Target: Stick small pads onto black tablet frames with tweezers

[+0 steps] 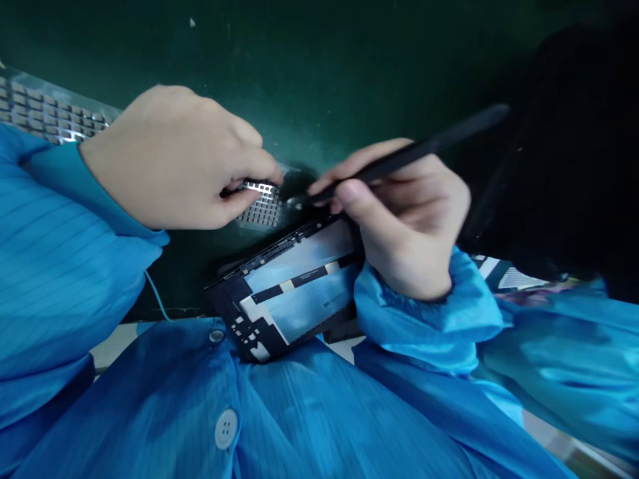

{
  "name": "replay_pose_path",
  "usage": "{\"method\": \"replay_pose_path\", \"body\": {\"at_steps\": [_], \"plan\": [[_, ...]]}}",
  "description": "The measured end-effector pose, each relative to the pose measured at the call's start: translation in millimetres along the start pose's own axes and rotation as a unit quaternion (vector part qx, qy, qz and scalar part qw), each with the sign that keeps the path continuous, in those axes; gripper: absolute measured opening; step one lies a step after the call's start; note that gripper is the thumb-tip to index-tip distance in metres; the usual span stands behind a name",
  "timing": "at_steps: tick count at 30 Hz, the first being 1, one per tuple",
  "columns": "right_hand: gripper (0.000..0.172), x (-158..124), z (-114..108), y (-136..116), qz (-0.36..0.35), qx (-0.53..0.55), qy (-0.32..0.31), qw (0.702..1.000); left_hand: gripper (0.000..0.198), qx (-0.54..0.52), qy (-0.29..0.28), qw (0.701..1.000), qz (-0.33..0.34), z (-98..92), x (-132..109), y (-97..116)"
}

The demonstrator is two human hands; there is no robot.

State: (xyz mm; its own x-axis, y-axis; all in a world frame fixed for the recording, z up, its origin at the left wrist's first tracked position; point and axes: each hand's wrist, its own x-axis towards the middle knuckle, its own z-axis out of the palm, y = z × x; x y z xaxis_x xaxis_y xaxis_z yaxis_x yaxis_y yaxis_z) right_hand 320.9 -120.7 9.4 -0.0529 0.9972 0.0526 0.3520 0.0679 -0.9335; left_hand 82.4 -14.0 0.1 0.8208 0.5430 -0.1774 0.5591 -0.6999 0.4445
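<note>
My left hand (180,156) is closed, its fingertips pinching the near end of a long strip of small gridded parts (262,203) that runs from the far left across the green mat. My right hand (399,219) grips a black tweezer-like tool (419,150) like a pen, its tip touching the strip's end beside my left fingers. Below both hands lies a flat dark device panel (294,286) with shiny blue-grey film, tilted, its near corner resting against my blue coat.
A dark green mat (324,66) covers the bench. The strip's far part (44,113) reaches the left edge. A large black shape (574,146) fills the upper right. My blue coat sleeves and front (299,412) take up the lower frame.
</note>
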Motion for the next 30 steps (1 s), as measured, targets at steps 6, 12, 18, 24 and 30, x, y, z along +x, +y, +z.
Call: {"method": "replay_pose_path", "body": {"at_steps": [6, 12, 18, 24, 30], "plan": [[0.004, -40, 6, 14, -0.036, 0.027, 0.201, 0.979, 0.110, 0.031, -0.020, 0.999, 0.006, -1.1, 0, -2], [0.006, -45, 6, 20, -0.050, -0.065, 0.171, 0.982, 0.113, 0.039, -0.012, 0.999, 0.008, 2.5, -3, -6], [0.013, -31, -10, -3, -0.068, -0.137, 0.086, 0.984, 0.083, 0.005, 0.000, 1.000, 0.010, 3.0, -2, -7], [0.011, 0, 0, -6, -0.062, -0.109, -0.063, 0.990, 0.042, -0.013, -0.007, 1.000, -0.006, 1.5, 0, -5], [0.011, 1, 7, 1, -0.040, -0.112, -0.053, 0.992, 0.038, -0.028, -0.027, 0.999, -0.025, -1.2, 0, -1]]}}
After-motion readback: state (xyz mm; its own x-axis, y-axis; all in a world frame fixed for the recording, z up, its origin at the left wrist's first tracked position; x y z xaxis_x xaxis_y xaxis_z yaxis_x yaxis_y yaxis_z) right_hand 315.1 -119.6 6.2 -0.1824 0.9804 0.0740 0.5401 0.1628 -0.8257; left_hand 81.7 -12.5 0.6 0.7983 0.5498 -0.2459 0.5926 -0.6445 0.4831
